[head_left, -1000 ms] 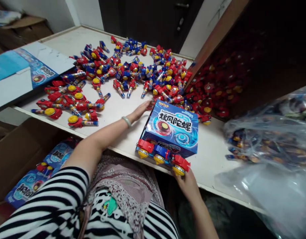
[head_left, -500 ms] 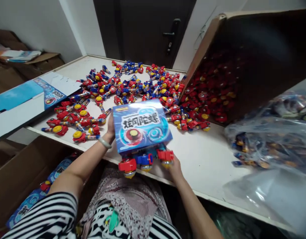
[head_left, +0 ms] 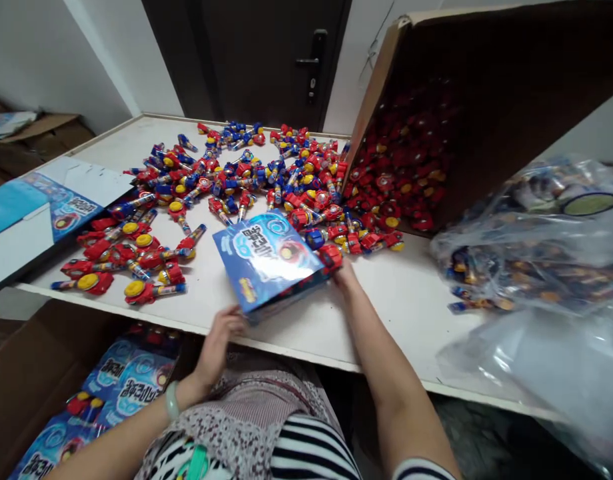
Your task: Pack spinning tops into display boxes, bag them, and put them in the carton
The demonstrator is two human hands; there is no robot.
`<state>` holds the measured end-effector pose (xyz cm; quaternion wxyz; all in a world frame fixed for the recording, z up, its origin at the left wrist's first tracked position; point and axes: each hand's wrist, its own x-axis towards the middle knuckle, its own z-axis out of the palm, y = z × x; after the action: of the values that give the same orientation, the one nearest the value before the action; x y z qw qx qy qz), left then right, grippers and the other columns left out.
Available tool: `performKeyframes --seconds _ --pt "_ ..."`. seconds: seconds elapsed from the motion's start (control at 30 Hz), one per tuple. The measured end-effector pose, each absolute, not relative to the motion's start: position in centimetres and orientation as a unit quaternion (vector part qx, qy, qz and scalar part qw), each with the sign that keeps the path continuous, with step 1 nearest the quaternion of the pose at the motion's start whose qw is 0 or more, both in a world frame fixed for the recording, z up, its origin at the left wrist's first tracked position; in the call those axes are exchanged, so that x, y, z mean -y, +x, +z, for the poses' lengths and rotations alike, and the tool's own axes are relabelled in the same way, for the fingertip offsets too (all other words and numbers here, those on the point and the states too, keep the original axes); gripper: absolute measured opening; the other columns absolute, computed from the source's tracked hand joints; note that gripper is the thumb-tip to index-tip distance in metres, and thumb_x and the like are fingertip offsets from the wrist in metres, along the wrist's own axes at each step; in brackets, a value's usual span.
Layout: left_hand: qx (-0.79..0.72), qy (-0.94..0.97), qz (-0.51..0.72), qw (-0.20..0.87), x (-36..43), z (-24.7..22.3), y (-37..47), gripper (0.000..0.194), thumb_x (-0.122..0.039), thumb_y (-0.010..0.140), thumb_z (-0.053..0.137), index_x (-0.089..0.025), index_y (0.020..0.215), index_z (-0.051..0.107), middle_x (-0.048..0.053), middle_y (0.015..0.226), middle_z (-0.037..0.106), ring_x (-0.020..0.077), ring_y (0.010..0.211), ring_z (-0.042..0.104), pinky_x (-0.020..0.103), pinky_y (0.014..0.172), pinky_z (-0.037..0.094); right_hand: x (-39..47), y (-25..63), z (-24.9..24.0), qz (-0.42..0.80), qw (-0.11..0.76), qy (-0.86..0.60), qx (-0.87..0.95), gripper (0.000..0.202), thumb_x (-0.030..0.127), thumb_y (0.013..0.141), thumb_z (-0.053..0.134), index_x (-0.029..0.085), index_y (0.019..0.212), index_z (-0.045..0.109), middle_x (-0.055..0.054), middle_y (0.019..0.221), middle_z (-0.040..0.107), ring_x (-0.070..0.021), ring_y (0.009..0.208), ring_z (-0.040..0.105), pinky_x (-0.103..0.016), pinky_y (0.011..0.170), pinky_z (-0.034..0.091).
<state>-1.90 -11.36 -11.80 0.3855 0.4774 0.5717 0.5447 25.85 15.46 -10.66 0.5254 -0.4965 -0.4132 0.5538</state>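
A blue printed box (head_left: pixel 269 257) with dark lettering lies tilted at the table's front middle, its open side facing right and toward me. My left hand (head_left: pixel 225 337) is at its near left corner, fingers bent and slightly blurred; whether they grip it cannot be made out. At the box's right end, my right hand (head_left: pixel 342 275) is wrapped round the edge beside a red toy top (head_left: pixel 330 257), its fingers mostly hidden. Many red and blue toys with yellow discs (head_left: pixel 246 173) are spread behind and left of the box.
A large carton (head_left: pixel 376 100) tipped on its side spills red toys at the right. Beyond it lies a clear plastic bag (head_left: pixel 536 260) of toys. Flat printed cardboard (head_left: pixel 69 207) rests at the left. Below the table's front edge, a carton (head_left: pixel 31 360) holds blue boxes (head_left: pixel 131 380).
The blue box has turned and lowered onto the table, so its open side has swung from the front toward the right. My left hand has moved from its left side to its near corner.
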Motion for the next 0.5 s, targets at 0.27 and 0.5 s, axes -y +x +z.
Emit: performKeyframes --seconds 0.27,0.5 --pt "-0.572 0.268 0.693 0.348 0.3 -9.4 -3.2 0.043 -0.056 0.097 0.052 -0.019 0.114 0.067 0.010 0.125 0.066 0.0225 0.126 0.058 0.038 0.113 0.043 -4.3 31.6 -11.3 0.467 0.581 -0.583 0.324 0.050 0.052 0.069 0.077 0.024 0.109 0.065 -0.006 0.113 0.072 -0.0183 0.094 0.070 -0.032 0.078 0.056" --pt "-0.485 0.249 0.583 0.603 1.6 -8.8 -0.7 0.041 -0.051 0.086 0.071 -0.018 0.110 0.074 0.008 0.112 0.074 0.0279 0.132 0.055 0.044 0.122 0.036 1.0 26.9 -12.6 0.520 0.514 -0.547 0.408 0.067 0.075 0.082 0.054 0.025 0.123 0.069 -0.007 0.128 0.071 -0.0292 0.126 0.062 -0.049 0.106 0.051"
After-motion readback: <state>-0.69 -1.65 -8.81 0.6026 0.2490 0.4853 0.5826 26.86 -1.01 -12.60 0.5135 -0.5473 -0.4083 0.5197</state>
